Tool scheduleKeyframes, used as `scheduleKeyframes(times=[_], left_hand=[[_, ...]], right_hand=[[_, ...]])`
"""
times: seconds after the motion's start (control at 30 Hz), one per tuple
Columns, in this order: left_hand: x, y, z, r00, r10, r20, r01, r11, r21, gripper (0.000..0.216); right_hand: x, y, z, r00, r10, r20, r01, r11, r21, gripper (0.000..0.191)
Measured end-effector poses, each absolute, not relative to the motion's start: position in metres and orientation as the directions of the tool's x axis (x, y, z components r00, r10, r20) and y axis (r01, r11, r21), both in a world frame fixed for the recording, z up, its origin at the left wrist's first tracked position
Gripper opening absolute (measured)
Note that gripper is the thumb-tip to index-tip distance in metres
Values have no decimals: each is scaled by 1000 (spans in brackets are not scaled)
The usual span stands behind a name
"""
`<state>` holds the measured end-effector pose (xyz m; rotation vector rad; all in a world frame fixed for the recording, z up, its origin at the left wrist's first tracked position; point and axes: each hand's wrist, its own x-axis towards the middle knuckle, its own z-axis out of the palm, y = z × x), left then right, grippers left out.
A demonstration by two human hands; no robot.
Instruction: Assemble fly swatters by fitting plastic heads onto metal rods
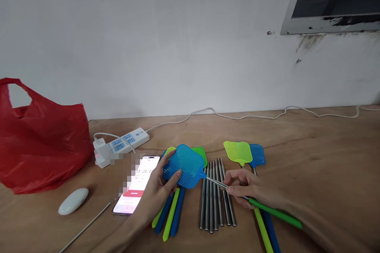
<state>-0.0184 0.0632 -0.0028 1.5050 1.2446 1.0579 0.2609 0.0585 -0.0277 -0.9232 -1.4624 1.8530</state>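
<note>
Wooden table [311, 146]: left hand [162, 191] pinches blue swatter head [185, 166]; right hand [246, 189] grips its rod [215, 182].

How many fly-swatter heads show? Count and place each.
5: a blue head in the left hand; a green head and a lime head peeking from behind it; a yellow-green head and a second blue head farther right. More may hide under the held one.

Rods [216, 205] between swatter pile [170, 217] and swatter pair [240, 152]; phone [139, 189] left of pile.
</note>
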Motion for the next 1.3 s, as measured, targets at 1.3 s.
scheduleKeyframes(times=[1.3], left_hand=[[-12,62,5,141,973,184,253,-216,943,40]], right_hand=[[251,50,-9,-207,958,-200,-332,-261,-907,32]])
